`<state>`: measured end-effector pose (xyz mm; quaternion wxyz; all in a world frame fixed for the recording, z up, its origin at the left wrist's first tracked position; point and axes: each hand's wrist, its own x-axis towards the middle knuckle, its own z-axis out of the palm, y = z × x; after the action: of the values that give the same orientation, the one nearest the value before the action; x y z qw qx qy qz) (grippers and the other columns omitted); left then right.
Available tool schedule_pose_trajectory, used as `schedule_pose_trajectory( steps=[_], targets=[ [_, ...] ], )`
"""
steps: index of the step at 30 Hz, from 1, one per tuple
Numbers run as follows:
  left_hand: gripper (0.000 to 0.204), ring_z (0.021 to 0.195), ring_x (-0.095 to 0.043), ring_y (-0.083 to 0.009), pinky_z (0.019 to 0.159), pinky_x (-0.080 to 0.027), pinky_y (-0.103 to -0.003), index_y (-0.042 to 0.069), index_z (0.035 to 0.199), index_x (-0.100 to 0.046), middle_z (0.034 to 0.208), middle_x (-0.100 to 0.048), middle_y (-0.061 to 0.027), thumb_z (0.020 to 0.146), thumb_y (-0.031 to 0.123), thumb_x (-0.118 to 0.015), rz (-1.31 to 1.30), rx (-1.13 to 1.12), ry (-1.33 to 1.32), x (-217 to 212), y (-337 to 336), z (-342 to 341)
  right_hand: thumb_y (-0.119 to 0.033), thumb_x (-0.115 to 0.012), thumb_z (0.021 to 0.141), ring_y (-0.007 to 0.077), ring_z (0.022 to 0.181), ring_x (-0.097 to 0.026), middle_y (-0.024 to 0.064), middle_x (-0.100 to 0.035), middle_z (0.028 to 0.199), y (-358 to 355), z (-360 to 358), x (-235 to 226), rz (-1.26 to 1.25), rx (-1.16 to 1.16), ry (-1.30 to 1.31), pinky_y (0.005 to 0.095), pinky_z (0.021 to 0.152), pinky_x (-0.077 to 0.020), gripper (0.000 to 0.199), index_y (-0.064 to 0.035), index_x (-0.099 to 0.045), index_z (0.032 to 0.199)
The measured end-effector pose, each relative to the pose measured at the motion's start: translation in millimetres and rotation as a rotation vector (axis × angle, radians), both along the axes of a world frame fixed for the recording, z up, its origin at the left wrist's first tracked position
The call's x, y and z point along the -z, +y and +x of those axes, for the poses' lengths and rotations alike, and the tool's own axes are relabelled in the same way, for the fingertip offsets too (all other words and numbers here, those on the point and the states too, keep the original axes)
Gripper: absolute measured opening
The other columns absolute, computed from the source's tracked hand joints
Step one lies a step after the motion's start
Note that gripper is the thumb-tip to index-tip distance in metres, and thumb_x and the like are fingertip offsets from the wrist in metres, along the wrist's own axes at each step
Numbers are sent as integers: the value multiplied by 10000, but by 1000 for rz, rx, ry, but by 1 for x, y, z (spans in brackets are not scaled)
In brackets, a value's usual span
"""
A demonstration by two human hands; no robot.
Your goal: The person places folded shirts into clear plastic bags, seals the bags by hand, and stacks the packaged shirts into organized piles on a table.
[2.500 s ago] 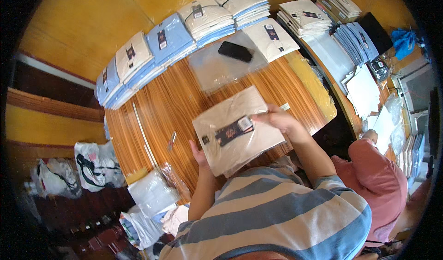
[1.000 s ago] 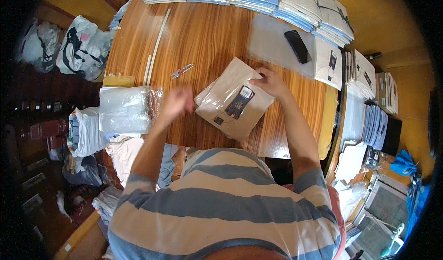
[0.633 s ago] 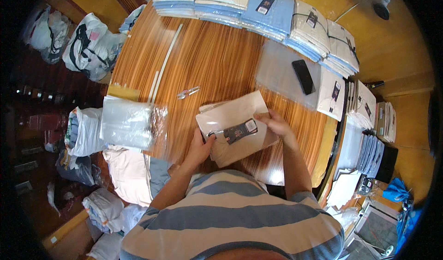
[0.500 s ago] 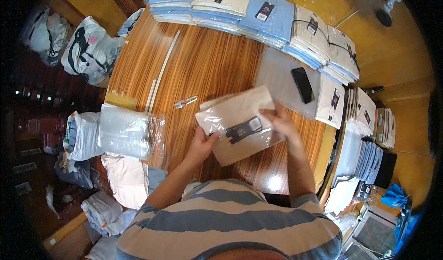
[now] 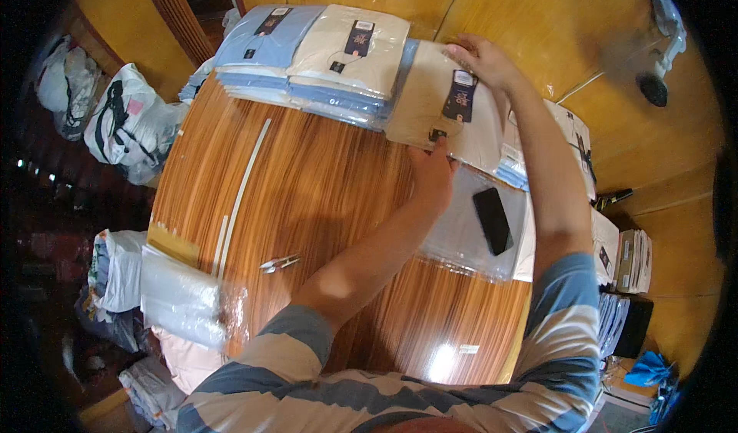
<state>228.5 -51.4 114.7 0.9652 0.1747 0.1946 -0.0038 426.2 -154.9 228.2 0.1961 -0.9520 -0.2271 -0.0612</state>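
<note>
A cream folded garment in a clear plastic bag, with a dark hang tag, lies over the stacks at the back of the table. My left hand grips its near edge, thumb on top and the other fingers partly hidden. At the far edge my right hand is bent over the bag, its fingertips on the corner. Left of it stand a stack of bagged cream garments and a stack topped with a blue one.
A black phone rests on clear plastic bags to the right. Thread snips lie mid-table on the wood-grain top. More clear bags sit at the left edge. A small fan-like device stands at the far right.
Both hands have carried the bagged garment from the near middle of the table to the stacks at the back. The view has shifted, and a small label now shows on the near tabletop.
</note>
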Motion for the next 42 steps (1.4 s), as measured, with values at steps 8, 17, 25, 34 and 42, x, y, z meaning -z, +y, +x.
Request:
schedule_pose_trajectory(
  steps=[8, 17, 25, 34, 42],
  targets=[
    [319, 1159, -635, -258, 970, -553, -468, 74, 1367, -502, 1299, -607, -98, 1064, 138, -579, 5, -7, -35, 10, -13, 74, -240, -768, 918, 381, 1095, -642, 212, -666, 1192, -16, -148, 66, 690, 363, -228, 452, 998, -500, 356, -14, -707, 1186],
    [434, 1354, -539, -312, 1167, -442, -458, -46, 1390, -466, 1408, -555, -191, 1088, 250, -557, 49, 247, -275, 18, 29, 69, -208, -844, 784, 489, 1359, -464, 181, -450, 1544, -17, -134, 101, -58, 166, -479, 494, 1132, -430, 762, -288, -555, 1484],
    [485, 1202, -669, -309, 1057, -538, -413, -42, 1464, -483, 1382, -635, -207, 1080, 239, -579, 627, 545, -317, 16, 139, -8, -219, -804, 822, 409, 1360, -467, 170, -514, 1441, -3, -119, 111, -198, 241, -520, 485, 1108, -426, 737, -302, -532, 1502],
    [413, 1213, -657, -270, 1032, -545, -391, -18, 1437, -514, 1346, -654, -186, 1091, 204, -556, 887, 652, -294, 31, 194, -119, -211, -832, 798, 399, 1281, -557, 199, -570, 1398, -12, -222, 100, 131, 234, -504, 488, 1049, -478, 662, -89, -589, 1401],
    [351, 1155, -683, -272, 1009, -553, -397, -3, 1373, -573, 1302, -674, -171, 1078, 186, -581, 701, 857, -34, 47, 171, -277, -269, -777, 902, 200, 860, -704, 123, -728, 980, -224, -443, 248, 912, 1497, -504, 337, 758, -562, 308, 8, -676, 993]
  ],
)
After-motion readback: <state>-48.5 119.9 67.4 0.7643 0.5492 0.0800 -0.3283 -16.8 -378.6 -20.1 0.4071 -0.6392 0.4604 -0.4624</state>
